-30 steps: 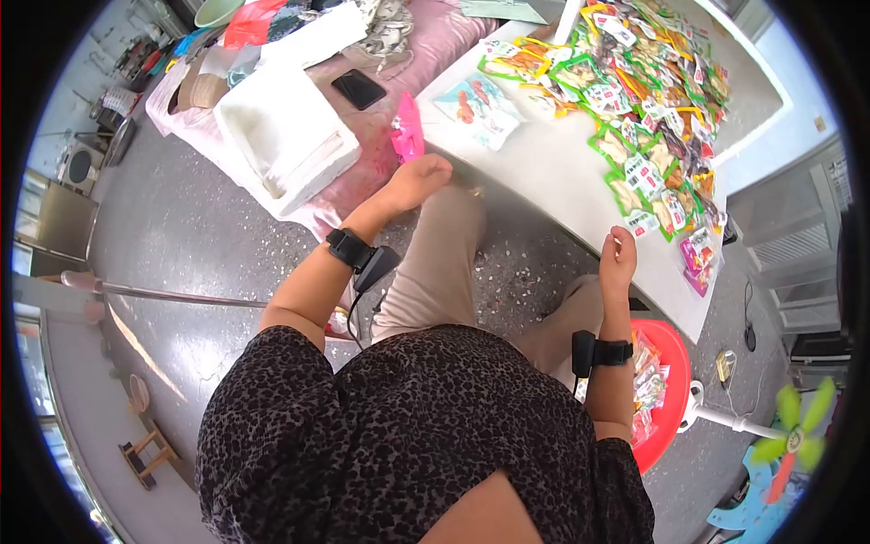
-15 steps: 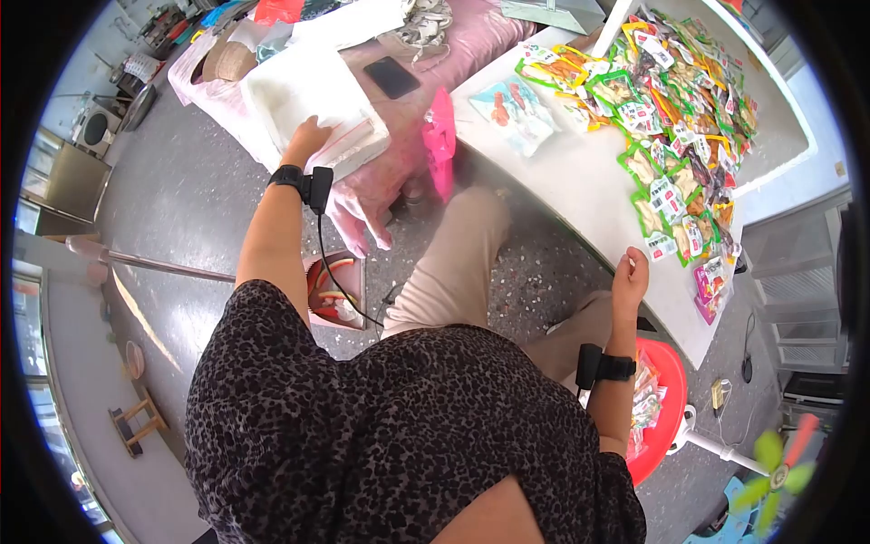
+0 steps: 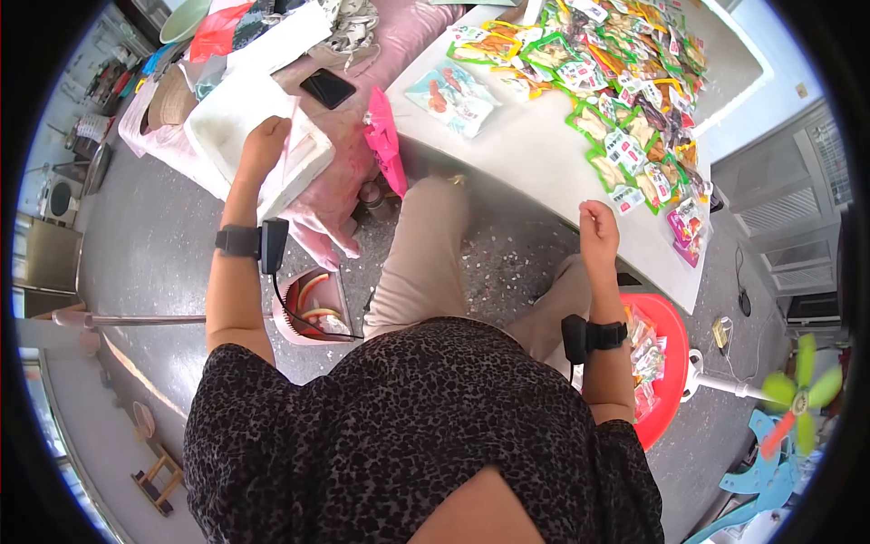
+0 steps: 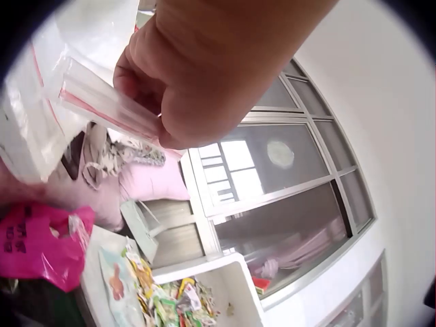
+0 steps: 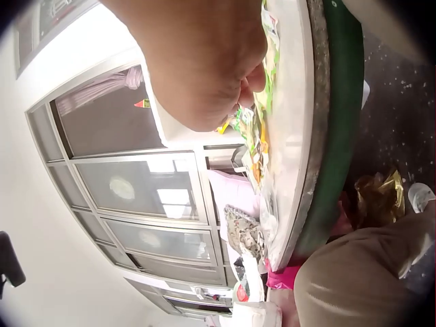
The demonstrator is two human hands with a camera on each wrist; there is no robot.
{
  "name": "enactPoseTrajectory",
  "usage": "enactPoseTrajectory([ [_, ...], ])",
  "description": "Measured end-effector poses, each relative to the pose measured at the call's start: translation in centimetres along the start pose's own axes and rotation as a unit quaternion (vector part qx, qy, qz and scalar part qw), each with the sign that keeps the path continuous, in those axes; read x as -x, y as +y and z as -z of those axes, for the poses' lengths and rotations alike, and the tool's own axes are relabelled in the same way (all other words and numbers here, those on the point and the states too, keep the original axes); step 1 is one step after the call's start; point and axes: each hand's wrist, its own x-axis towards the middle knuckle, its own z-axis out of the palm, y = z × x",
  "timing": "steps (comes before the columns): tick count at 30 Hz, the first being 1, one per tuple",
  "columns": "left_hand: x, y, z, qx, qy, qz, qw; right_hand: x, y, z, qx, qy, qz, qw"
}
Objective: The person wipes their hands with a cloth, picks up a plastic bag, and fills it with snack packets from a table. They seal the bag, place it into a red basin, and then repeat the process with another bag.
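My left hand (image 3: 264, 150) is over the white foam box (image 3: 311, 170) on the pink-covered surface. Its thumb and fingers pinch a clear zip bag (image 4: 92, 101) with a red seal line, plain in the left wrist view. More clear plastic with a red line lies beyond it there. My right hand (image 3: 598, 238) hangs by the white table's (image 3: 535, 154) near edge, fingers loosely curled and nothing seen in them. Colourful snack packets (image 3: 625, 150) are heaped near that hand, spilling from a white bin (image 3: 739, 86). A printed pale-blue bag (image 3: 451, 98) lies flat on the table's left part.
A bright pink plastic bag (image 3: 384, 145) hangs between the two surfaces. A black phone (image 3: 328, 88) lies behind the foam box. On the floor are a pink bin (image 3: 288, 313) and a red basin (image 3: 666, 381) holding packets. A small fan (image 3: 799, 399) stands far right.
My left hand has moved from beside the pink bag leftward to the foam box and now pinches a clear zip bag. The right hand keeps its place by the table edge.
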Motion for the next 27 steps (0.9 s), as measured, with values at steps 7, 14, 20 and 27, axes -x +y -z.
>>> enactPoseTrajectory([
  [7, 6.0, 14.8, -9.4, 0.199, -0.242, -0.096, 0.945, -0.4, -6.1, -5.5, -0.259, -0.191, -0.219, 0.921],
  [14, 8.5, 19.0, -17.5, 0.238, -0.296, -0.13, 0.916, -0.4, -6.2, -7.7, -0.351, -0.155, -0.331, 0.862],
  [20, 8.9, 18.6, -20.6, 0.269, -0.306, -0.095, 0.908, 0.1, -5.3, -7.5, -0.372, -0.082, -0.326, 0.865],
  [27, 10.9, 20.9, -19.7, 0.327, -0.325, -0.065, 0.885, 0.7, -5.3, -7.5, -0.272, -0.045, -0.182, 0.944],
])
